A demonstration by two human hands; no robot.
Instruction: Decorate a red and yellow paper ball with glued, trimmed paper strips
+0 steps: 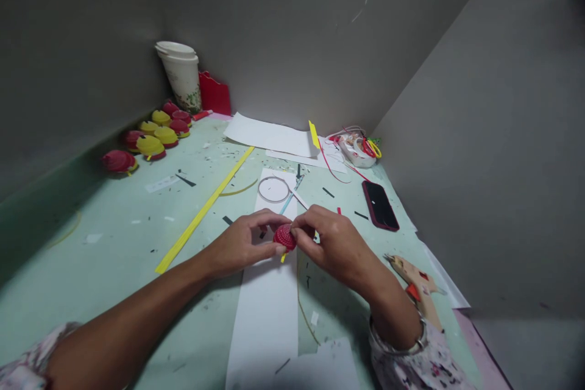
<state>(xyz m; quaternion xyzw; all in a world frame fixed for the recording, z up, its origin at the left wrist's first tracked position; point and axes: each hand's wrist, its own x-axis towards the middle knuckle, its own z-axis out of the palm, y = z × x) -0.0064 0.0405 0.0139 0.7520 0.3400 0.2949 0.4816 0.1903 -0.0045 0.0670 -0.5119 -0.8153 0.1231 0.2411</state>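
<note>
A small red dome of coiled paper (284,236) is held above the white paper strip (269,311), with a short yellow tab (283,258) poking out below it. My left hand (240,242) grips the dome from the left, thumb at its lower front and fingers behind. At its right edge, the thumb and fingertips of my right hand (331,244) are pinched together against the dome. Whether a small piece lies between those fingertips is hidden. Just beyond my hands lie a thin metal ring (273,189) and a light blue pen-like tool (291,195).
Several red and yellow coiled pieces (150,146) stand at the left, near paper cups (180,76). A long yellow paper strip (205,207) crosses the table. On the right are a phone (381,205), a glue gun (418,286) and a bag with scissors (359,147). Paper scraps are scattered about.
</note>
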